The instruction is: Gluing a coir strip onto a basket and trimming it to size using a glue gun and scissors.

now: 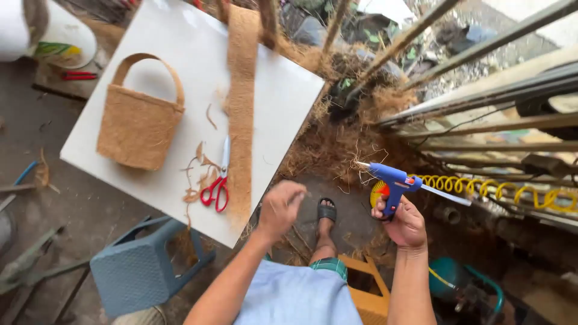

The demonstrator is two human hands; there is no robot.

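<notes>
The right hand (404, 224) is closed around the grip of a blue glue gun (391, 180), whose long axis points its nozzle up and left toward the white counter (180, 36). The left hand (280, 207), loosely curled and seemingly empty, hovers just off the counter's near corner, nearer than the right to the coir strip (242, 108) and red-handled scissors (218, 180).

Board (150, 180) lies left of both hands, a stool (135, 271) under its near corner. On the board: basket (137, 120) at the far left, fibre strip (241, 114) running away from the left hand's fingers (295, 194), scissors (218, 180) touching the strip's left edge, just left of those fingers. Right hand (406, 225) sits right of the left hand (280, 207), glue gun (391, 183) in its fingers, nozzle aimed left. A sandalled foot (326, 212) lies between the hands, coiled hose (494, 189) to the right beyond the gun.
</notes>
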